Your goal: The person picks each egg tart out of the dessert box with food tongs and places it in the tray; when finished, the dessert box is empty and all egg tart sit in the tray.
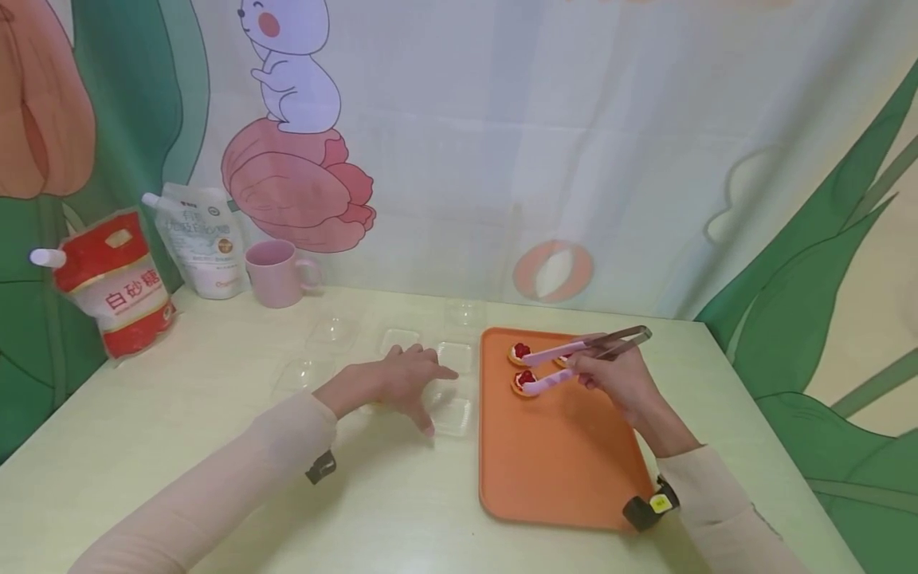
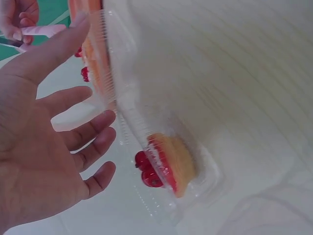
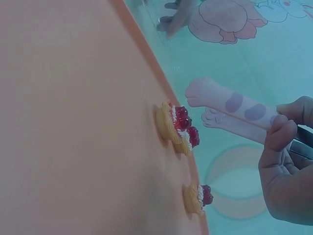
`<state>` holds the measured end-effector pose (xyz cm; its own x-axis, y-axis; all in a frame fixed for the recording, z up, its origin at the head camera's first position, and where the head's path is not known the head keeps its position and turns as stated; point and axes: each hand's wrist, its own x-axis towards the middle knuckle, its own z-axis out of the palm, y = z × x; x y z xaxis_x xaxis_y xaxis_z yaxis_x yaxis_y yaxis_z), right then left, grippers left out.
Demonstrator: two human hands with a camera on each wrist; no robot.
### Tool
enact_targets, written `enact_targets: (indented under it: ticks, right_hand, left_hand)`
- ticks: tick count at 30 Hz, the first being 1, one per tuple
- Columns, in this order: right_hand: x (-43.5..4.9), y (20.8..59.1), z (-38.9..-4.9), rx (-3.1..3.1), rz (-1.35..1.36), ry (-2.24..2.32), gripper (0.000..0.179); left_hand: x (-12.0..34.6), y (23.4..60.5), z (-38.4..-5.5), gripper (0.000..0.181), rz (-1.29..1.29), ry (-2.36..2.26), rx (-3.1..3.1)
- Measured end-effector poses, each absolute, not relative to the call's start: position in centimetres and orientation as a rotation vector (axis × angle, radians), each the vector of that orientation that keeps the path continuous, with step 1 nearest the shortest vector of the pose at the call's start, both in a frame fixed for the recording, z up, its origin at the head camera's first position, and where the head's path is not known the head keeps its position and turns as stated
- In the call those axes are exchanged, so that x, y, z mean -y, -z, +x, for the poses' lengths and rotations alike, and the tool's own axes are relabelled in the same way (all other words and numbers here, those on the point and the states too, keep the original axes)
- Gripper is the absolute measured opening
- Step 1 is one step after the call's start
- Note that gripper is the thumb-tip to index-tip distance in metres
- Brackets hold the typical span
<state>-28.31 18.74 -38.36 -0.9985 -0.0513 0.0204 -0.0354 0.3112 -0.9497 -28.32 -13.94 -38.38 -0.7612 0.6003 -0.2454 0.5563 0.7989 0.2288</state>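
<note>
My left hand (image 1: pixel 405 383) spreads its fingers over the clear plastic boxes left of the tray and holds nothing. Close to those fingers, in the left wrist view, a fruit tart (image 2: pixel 171 166) with red berries lies inside a clear hinged box (image 2: pixel 205 181); the hand mostly hides it in the head view. My right hand (image 1: pixel 617 375) grips metal tongs (image 1: pixel 559 351) with pink paw-shaped tips. The tong tips are apart, above several berry tarts (image 3: pixel 168 125) on the orange tray (image 1: pixel 559 470). From the head, one tart (image 1: pixel 525 381) shows just under a tip.
More clear boxes (image 1: pixel 452 416) stand left of the tray, some further back (image 1: pixel 333 331). At the back left are a pink mug (image 1: pixel 276 275), a white spouted pouch (image 1: pixel 201 243) and a red-and-white spouted pouch (image 1: pixel 118 287). A printed curtain (image 1: pixel 445 159) hangs behind the table.
</note>
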Motion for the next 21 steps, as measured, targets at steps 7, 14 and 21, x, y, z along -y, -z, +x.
enact_targets:
  ticks: [7, 14, 21]
  right_hand:
    - [-18.4, 38.2, -28.1, -2.500, -0.116, 1.856, 0.033]
    - [-17.1, 37.8, -28.2, -2.415, -0.227, 1.905, 0.029]
    - [-14.6, 36.8, -28.8, -2.304, -0.352, 1.920, 0.032]
  left_hand:
    - [15.8, 36.7, -28.2, 0.091, 0.864, -0.226, -2.720]
    - [19.4, 36.2, -28.1, 0.083, 0.771, -0.288, -2.777]
    - [21.8, 37.0, -28.1, 0.082, 0.689, -0.266, -2.800]
